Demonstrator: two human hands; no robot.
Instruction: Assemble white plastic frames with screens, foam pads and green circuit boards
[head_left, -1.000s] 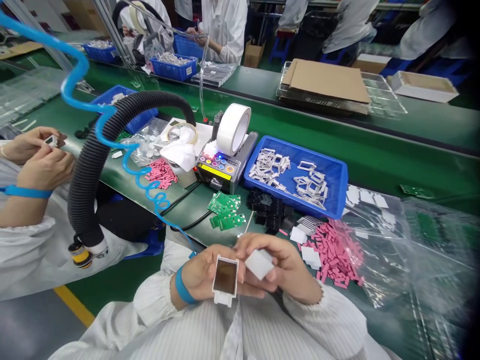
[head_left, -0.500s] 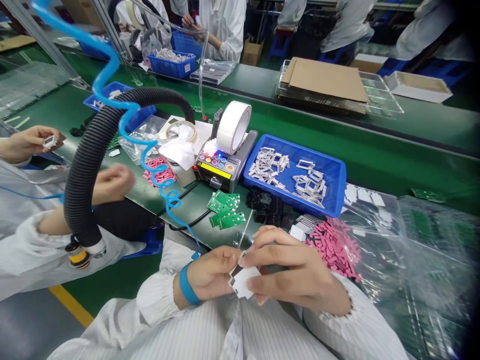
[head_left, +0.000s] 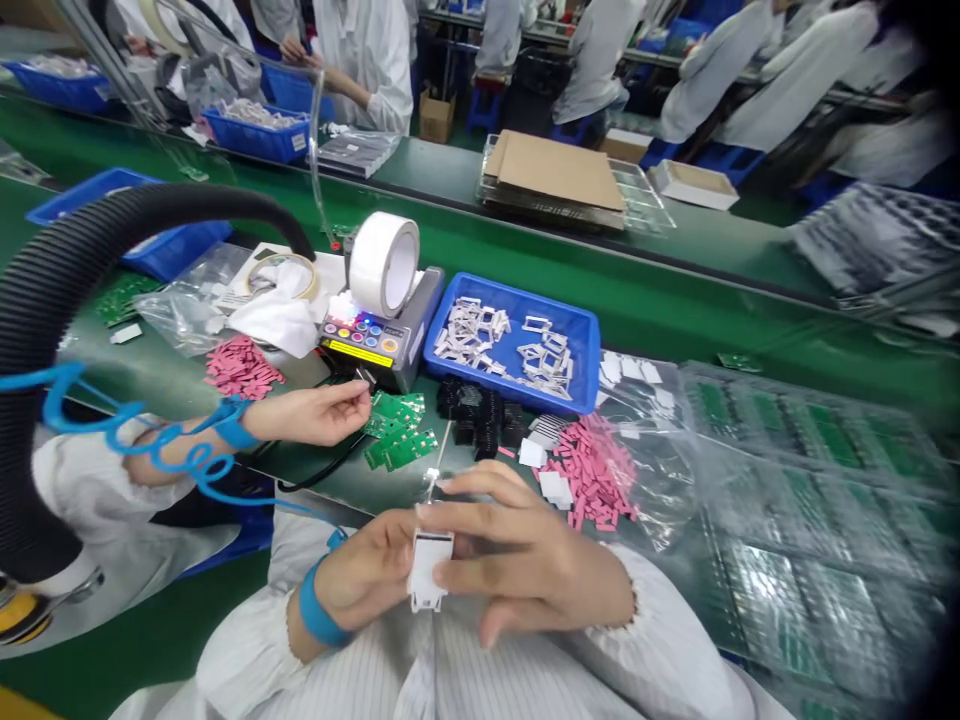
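A small white framed part (head_left: 427, 572) sits upright between both my hands, close to my chest. My left hand (head_left: 367, 575) grips it from the left with curled fingers. My right hand (head_left: 517, 555) presses on it from the right, with thumb and fingers closed over its front. Ahead on the green bench lie green circuit boards (head_left: 397, 430), black parts (head_left: 480, 412) and a heap of pink strips (head_left: 596, 470). A blue tray (head_left: 581, 330) holds several white frames.
A co-worker's hand (head_left: 319, 412) reaches in from the left toward the tape dispenser (head_left: 382, 335), which carries a white tape roll (head_left: 384, 262). A black ribbed hose (head_left: 45, 290) and a blue coiled tube (head_left: 135, 435) hang at left. Plastic bags of boards (head_left: 795, 480) cover the right.
My hands have turned the white framed part edge-on and closed tighter on it. The view has swung right. The co-worker's hand has stretched out to the dispenser.
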